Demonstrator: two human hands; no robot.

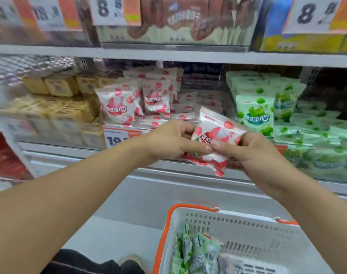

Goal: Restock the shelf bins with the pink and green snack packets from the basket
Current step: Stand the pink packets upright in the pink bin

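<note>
step: pink restock — pink packets (212, 143) gripped by left hand (168, 141) and right hand (253, 153), mid-frame before pink bin (149, 99) | next: probably tucked in upright | green packets (196, 252) left in basket (247, 224), lower right

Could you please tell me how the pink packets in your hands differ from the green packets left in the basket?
The pink packets show red fruit print; the green packets show green. The pink ones are held by the left hand and right hand before the shelf; the green ones lie loose in the basket. Both look similar in size.
</note>
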